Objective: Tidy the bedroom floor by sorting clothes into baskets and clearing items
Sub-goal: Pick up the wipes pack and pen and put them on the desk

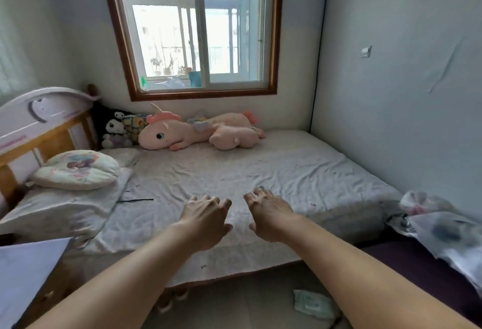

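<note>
My left hand (206, 220) and my right hand (270, 215) reach forward side by side over the near edge of the bed (260, 172), palms down. Both hold nothing and their fingers are spread. On the tiled floor below my right forearm lies a pale green soft packet (311, 304). A pair of shoes or slippers (170, 300) shows partly under the bed's edge. No basket is in view.
A pink unicorn plush (182, 131), a black and white plush (114, 130) and a pillow (77, 169) lie on the bed. A crumpled light bundle (438, 227) rests on a dark surface at right. A white panel (23, 274) stands at lower left.
</note>
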Demonstrator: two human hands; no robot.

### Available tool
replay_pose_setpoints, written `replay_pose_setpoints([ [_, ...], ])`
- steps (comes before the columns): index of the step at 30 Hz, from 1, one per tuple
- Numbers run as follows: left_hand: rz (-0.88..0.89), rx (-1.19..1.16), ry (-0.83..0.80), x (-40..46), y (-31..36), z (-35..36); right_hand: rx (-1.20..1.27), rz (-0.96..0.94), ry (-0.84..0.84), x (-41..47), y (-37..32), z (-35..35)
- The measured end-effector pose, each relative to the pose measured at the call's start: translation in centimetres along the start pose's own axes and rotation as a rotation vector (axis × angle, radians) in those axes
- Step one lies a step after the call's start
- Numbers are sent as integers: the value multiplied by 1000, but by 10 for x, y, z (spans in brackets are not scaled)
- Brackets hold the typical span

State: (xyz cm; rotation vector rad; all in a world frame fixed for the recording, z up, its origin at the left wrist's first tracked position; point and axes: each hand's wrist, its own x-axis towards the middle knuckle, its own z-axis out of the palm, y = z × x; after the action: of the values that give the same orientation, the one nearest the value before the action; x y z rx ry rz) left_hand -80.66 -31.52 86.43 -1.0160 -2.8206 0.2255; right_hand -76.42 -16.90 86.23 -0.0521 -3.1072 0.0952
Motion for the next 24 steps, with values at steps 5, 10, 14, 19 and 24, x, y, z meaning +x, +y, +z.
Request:
replay_pose_setpoints([
  [5, 136, -33, -33, 55, 43, 24, 8, 141, -68, 0, 60, 22],
  [10, 252, -84, -35, 113, 71, 50, 4, 272, -137, 8, 110, 39],
  [14, 320, -104, -74, 163, 89, 72, -18, 350, -192, 22, 150, 55],
  [19, 388, -109, -120, 212, 123, 100, -10, 421, -218, 27, 193, 80],
  [24, 461, -108, -203, 249, 168, 137, 7, 471, -264, 34, 252, 111],
])
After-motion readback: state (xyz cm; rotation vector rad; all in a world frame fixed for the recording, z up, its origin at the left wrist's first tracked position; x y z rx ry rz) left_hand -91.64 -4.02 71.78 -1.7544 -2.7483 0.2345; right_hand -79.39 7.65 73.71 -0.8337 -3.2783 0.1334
